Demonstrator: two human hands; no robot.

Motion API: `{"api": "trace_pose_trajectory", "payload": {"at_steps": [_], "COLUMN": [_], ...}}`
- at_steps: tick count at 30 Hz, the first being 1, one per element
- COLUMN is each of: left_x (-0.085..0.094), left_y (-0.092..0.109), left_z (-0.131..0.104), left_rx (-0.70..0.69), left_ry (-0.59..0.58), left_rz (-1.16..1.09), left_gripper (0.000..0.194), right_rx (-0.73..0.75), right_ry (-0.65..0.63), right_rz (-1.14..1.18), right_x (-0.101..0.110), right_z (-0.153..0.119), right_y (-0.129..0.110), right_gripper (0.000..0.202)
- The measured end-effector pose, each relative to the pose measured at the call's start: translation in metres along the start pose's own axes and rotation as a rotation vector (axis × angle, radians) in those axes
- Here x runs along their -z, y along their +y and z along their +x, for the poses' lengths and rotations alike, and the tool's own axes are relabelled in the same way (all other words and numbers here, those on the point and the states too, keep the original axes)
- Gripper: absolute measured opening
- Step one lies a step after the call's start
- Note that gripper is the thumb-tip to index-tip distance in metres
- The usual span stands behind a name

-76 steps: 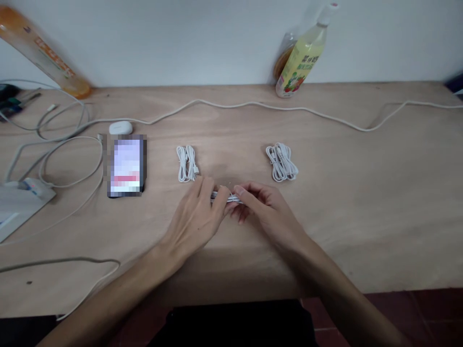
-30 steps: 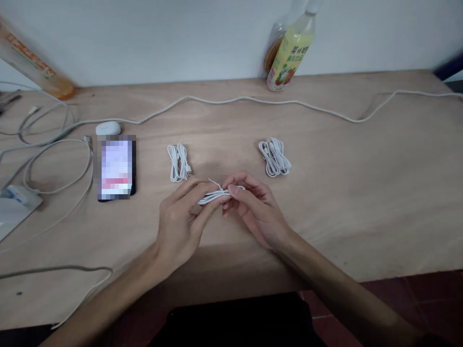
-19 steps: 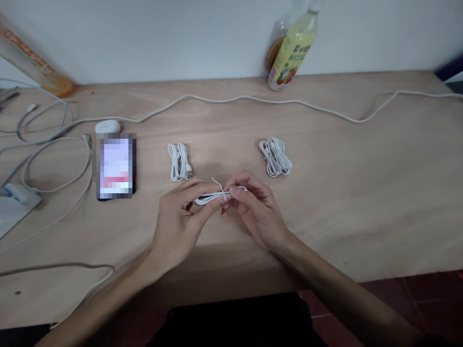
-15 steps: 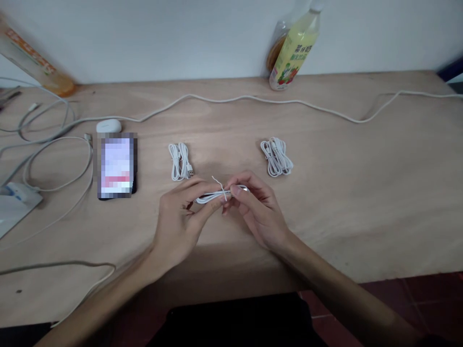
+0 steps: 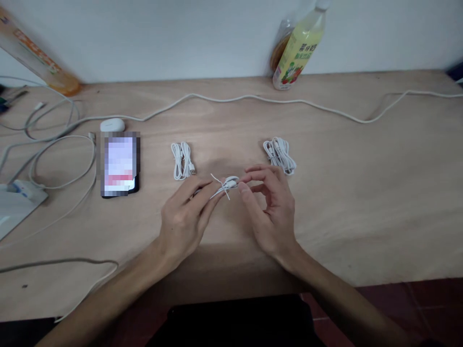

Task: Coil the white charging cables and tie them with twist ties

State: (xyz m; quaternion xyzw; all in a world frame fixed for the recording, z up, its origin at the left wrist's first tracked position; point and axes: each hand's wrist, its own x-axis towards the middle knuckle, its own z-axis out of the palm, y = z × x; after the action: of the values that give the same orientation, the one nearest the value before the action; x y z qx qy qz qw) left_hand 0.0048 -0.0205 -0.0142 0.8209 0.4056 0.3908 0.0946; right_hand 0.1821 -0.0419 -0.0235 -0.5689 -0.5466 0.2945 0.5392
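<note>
My left hand (image 5: 186, 212) is closed on a folded white charging cable (image 5: 231, 183), whose looped end sticks out to the right of the fingers. A thin white twist tie (image 5: 225, 189) crosses the cable, both of its ends loose. Beside that looped end is my right hand (image 5: 271, 207), its fingers curved and apart; the fingertips are at the cable's tip, and whether they touch it I cannot tell. Behind the left hand lies a bundled white USB cable (image 5: 183, 160). Another white cable bundle (image 5: 279, 154) rests just beyond the right hand.
On the left are a phone (image 5: 120, 164) with a blurred screen, a white earbud case (image 5: 112, 125) and loose cables (image 5: 63, 137). A long white cord (image 5: 246, 98) runs across the back. A yellow drink bottle (image 5: 298, 50) and an orange-labelled bottle (image 5: 39, 55) stand by the wall.
My right fingers have loosened from the cable and spread apart. The left hand has turned and now covers more of the cable, and the looped end has come into view.
</note>
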Motion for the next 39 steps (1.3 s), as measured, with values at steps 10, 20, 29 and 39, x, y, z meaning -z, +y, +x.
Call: {"api": "trace_pose_trajectory", "payload": {"at_steps": [10,20,29,39], "left_x": [-0.002,-0.002,0.008,0.010], "left_y": [-0.006,-0.005,-0.001,-0.005], "left_z": [-0.004,-0.003,0.007,0.013], "left_rx": [-0.131,-0.132,0.074,0.095], "left_ry": [0.018,0.023,-0.098,-0.239], "left_rz": [0.120,0.108,-0.149,-0.307], "left_gripper": [0.025,0.023,0.013,0.010], "right_rx": [0.230,0.263,0.383,0.364], "right_ry": [0.024,-0.007,-0.165,-0.467], "right_rz": [-0.192,-0.170,-0.122,-0.095], "right_x": [-0.005,-0.004,0.015,0.038], "right_z": [-0.006,-0.005,0.012,0.031], "right_y": [-0.002,-0.005,0.000,-0.005], "right_gripper": [0.011,0.011,0.021,0.020]}}
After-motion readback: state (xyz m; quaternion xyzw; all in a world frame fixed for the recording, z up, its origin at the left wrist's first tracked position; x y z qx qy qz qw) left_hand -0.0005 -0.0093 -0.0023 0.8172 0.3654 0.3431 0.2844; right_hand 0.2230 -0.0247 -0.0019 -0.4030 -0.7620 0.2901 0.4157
